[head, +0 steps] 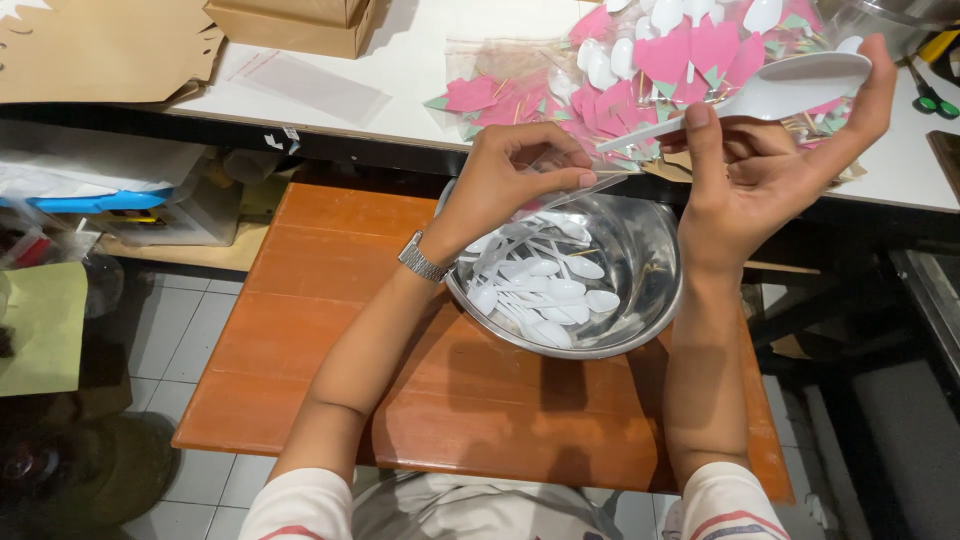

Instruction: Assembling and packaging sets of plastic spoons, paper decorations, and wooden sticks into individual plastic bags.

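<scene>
A cluttered workroom seen from above: grey tiled floor [190, 330], a white worktable [420, 70] across the top, and below it a low orange-brown wooden board [330, 330] sitting over the person's lap. On that board rests a steel bowl [655, 250], shiny, with a heap of white plastic spoons [545, 290] lying loose inside.

Up above the bowl, both hands are busy. The right hand [770, 160] is raised, palm turned toward the camera, fingers spread and curled around a single white spoon [780, 90]. The spoon's bowl end sits up by the fingertips at the far right, the thumb presses across the handle, and the handle runs down and left toward the other hand. So that hand is partly open, gripping lightly.

The left hand [520, 175], a metal wristwatch [422, 260] on its wrist, hovers just over the bowl's far rim, fingers bent and pinched together on a thin clear plastic sleeve [575, 190]. The sleeve hangs right at the tip of the spoon's handle; whether the handle is already inside it, I cannot tell. The two hands sit close, with the spoon bridging the gap between them.

Behind the hands, on the worktable, lies a spread of pink paper shapes [690, 55] with green bits, mixed with more white spoons in clear wrap. A cardboard box [300, 25] and a flat brown cut-out sheet [100, 50] sit at the top left, and green-handled scissors [935, 100] are at the far right edge.
</scene>
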